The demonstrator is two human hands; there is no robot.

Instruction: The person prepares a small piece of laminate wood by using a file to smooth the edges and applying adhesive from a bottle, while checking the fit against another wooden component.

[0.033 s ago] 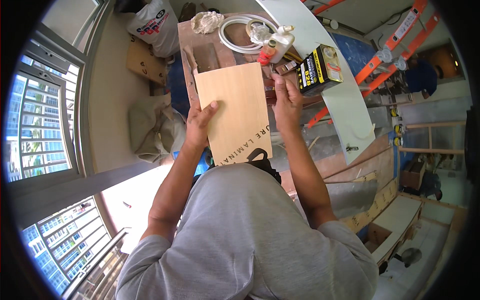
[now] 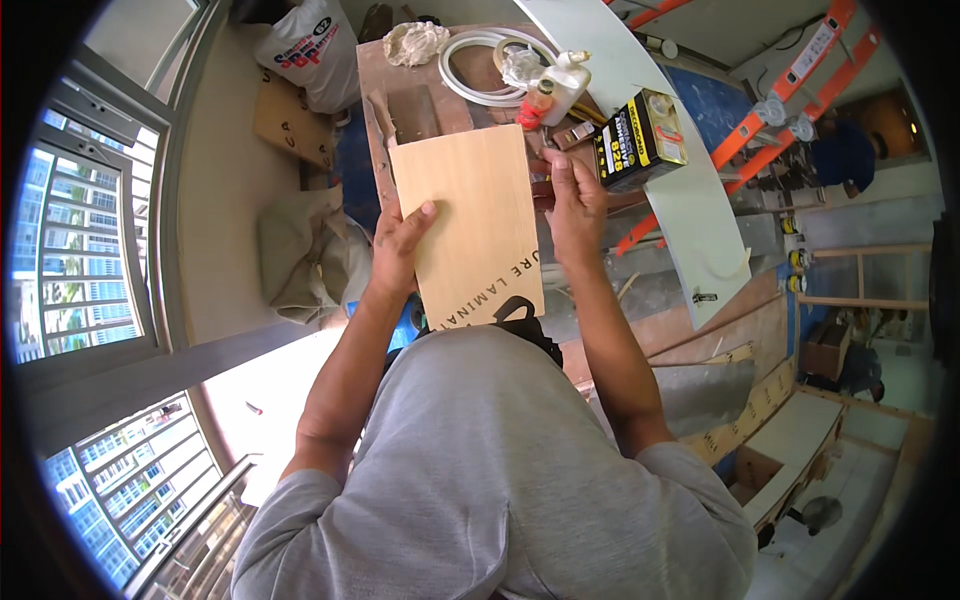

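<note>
A thin, pale wood-coloured laminate piece [image 2: 468, 210] with dark printing near its lower end stands upright in front of my body. My left hand [image 2: 398, 240] grips its left edge, thumb flat on the face and fingers hidden behind. Close by its right edge, my right hand [image 2: 577, 215] is closed, thumb raised against the bent index finger. Whatever lies in those fingers, if anything, cannot be made out. Beyond the laminate piece, a red-tinted bottle [image 2: 537, 103] and a whitish plastic bottle [image 2: 566, 88] stand on a brown worktable [image 2: 440, 118].
A black-and-yellow adhesive tin [image 2: 622, 150] sits right of the bottles, near a long white panel [image 2: 690, 215]. Coiled white edging [image 2: 462, 72] and crumpled material [image 2: 415, 44] lie at the far side. An orange ladder [image 2: 745, 135] stands right. Barred windows [image 2: 90, 240] line the left.
</note>
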